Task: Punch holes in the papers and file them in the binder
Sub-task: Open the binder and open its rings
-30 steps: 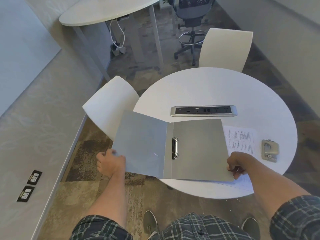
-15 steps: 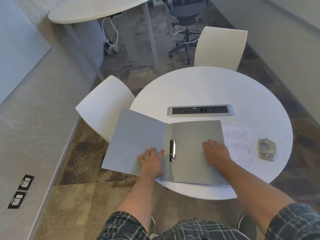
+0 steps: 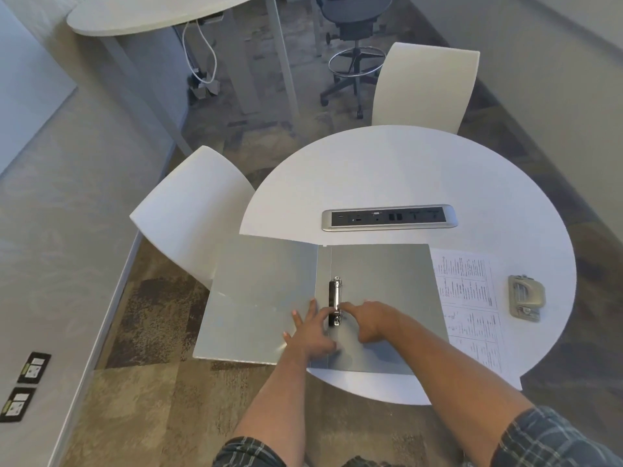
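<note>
Grey binder (image 3: 377,274) open flat at table (image 3: 404,170) 7 o'clock edge | left hand (image 3: 312,335) flat, fingers straight, pressing inside cover beside ring clip (image 3: 335,301) | right hand (image 3: 371,320) fingers on clip's near end, grip unclear | papers (image 3: 468,298) at binder's 3 o'clock, hole punch (image 3: 526,297) beyond.

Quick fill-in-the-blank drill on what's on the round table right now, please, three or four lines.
1. The grey binder lies ____ on the round table.
2. The hole punch sits to the ____ of the printed papers.
3. Both the left hand and right hand are at the binder's ____ mechanism.

Missing words: open; right; ring
</note>
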Demonstrator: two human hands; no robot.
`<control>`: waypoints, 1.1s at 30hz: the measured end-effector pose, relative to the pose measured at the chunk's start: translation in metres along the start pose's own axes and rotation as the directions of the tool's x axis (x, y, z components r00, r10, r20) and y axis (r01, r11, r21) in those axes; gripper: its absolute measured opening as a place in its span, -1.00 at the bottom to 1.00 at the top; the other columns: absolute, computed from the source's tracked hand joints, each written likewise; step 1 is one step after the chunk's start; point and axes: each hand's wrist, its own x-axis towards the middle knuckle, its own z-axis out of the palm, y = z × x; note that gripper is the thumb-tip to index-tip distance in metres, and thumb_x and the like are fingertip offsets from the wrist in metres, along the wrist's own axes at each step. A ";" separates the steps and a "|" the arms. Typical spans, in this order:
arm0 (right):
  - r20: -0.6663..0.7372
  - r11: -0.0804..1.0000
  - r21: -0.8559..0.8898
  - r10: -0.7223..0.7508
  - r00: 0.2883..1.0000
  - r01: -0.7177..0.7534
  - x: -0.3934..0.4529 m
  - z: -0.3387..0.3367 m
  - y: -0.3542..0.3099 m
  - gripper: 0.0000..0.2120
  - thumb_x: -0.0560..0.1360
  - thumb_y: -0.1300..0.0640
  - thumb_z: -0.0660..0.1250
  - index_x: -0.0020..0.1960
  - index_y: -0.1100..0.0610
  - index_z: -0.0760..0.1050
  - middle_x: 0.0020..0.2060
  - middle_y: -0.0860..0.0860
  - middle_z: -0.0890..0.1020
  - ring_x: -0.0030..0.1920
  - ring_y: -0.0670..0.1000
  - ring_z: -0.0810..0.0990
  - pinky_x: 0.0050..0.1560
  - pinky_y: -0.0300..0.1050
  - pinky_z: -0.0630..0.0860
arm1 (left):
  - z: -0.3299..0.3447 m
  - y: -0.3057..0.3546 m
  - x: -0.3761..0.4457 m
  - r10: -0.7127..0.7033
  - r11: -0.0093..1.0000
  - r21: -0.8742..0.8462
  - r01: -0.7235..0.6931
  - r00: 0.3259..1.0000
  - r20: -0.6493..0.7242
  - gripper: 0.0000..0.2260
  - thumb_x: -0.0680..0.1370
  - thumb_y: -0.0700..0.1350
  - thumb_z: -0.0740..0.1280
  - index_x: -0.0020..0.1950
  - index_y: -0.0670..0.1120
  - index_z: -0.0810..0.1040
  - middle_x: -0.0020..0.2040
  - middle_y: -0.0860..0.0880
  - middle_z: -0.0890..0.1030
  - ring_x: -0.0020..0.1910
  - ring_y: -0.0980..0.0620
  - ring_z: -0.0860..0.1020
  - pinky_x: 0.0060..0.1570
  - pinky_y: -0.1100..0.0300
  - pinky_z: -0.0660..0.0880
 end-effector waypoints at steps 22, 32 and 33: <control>0.190 0.996 0.093 -0.016 0.982 -0.001 0.027 -0.031 -0.014 -0.53 0.60 0.30 0.26 0.49 0.14 0.34 0.35 0.15 0.54 0.28 0.16 0.54 0.07 -0.07 0.40 | -0.003 -0.019 0.033 0.091 0.857 -0.512 -0.054 0.995 0.046 -0.64 0.41 -0.19 0.52 0.16 0.09 0.62 0.65 0.12 0.04 0.64 -0.01 -0.29 0.61 -0.09 -0.28; 0.138 0.985 0.171 0.002 0.990 -0.026 0.021 -0.029 -0.007 -0.53 0.57 0.34 0.20 0.45 0.09 0.39 0.28 0.14 0.58 0.25 0.13 0.55 0.04 -0.11 0.41 | -0.008 -0.015 0.028 0.107 0.797 -0.602 -0.043 0.992 0.071 -0.75 0.50 -0.32 0.49 0.05 -0.04 0.54 0.66 -0.03 0.18 0.51 0.12 0.21 0.55 0.12 0.03; 0.127 0.984 0.177 0.004 0.992 -0.027 0.020 -0.029 -0.006 -0.53 0.57 0.35 0.20 0.44 0.09 0.40 0.28 0.13 0.58 0.24 0.13 0.55 0.02 -0.12 0.39 | -0.009 -0.015 0.027 0.093 0.792 -0.610 -0.027 0.993 0.077 -0.74 0.50 -0.35 0.47 0.07 -0.08 0.52 0.64 -0.07 0.22 0.41 0.16 0.29 0.45 0.22 0.06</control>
